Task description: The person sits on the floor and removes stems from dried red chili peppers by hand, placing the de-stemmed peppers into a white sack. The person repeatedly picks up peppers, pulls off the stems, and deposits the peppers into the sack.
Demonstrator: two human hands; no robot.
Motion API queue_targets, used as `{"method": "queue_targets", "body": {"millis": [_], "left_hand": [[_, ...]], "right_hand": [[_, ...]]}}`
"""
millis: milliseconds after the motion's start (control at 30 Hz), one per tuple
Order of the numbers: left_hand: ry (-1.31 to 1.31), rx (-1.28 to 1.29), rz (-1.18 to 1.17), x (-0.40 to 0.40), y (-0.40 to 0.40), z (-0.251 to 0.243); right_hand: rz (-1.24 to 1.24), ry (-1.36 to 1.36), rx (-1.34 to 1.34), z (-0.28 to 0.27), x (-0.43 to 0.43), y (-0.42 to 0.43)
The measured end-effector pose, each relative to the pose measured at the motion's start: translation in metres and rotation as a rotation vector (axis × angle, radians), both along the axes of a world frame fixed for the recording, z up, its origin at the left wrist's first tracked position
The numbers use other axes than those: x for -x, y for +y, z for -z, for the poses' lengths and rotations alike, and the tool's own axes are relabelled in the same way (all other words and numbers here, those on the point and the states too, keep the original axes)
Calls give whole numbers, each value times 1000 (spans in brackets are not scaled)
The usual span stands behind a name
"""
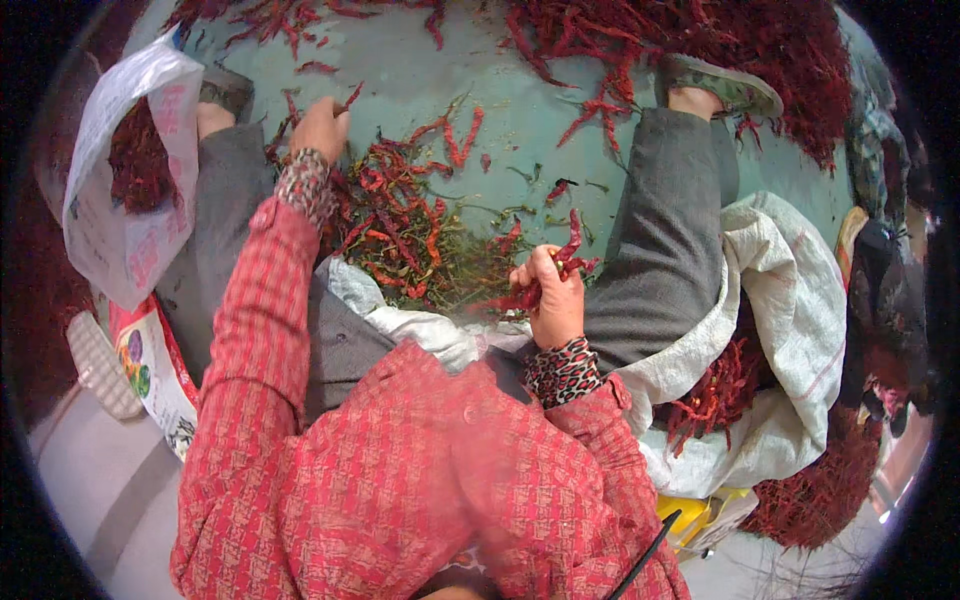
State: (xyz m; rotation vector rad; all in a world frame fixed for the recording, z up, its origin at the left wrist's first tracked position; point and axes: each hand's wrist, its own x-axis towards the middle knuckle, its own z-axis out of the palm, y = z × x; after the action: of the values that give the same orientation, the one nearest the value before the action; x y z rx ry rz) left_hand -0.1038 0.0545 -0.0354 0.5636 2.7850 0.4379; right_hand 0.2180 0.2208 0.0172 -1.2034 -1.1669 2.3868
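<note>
My left hand [320, 129] is forward on the left, pinching a small dried red chili pepper [355, 95] whose tip points away from me. Closer to my body, my right hand [556, 296] is closed around several dried chili peppers [571, 238] that stick out on both sides of the fist. Between my legs lies a loose heap of red chilies and green stems [409, 225], and both hands are near its edges. The fingertips of the right hand are partly hidden by the peppers. A white cloth or sack edge [420, 327] borders the heap on my side.
At right, an open white woven sack [795, 300] holds red chilies [712, 394]. Another white bag [176, 120] with chilies stands at left beside my leg. A large chili pile [780, 67] rises at far right. Stray peppers and stems lie on the greenish floor sheet [525, 120].
</note>
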Motion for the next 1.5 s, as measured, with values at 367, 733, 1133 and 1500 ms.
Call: {"method": "queue_targets", "body": {"millis": [367,733,1133,1500], "left_hand": [[-230,-328,837,-136,157,-28],[-71,6,611,-112,223,0],[-373,-352,754,-200,98,-81],[-883,-450,126,-180,109,-38]], "right_hand": [[363,94,115,-17,2,38],[270,81,64,11,-2,32],[115,120,159,-4,-5,28],[102,187,-249,-30,-13,39]]}}
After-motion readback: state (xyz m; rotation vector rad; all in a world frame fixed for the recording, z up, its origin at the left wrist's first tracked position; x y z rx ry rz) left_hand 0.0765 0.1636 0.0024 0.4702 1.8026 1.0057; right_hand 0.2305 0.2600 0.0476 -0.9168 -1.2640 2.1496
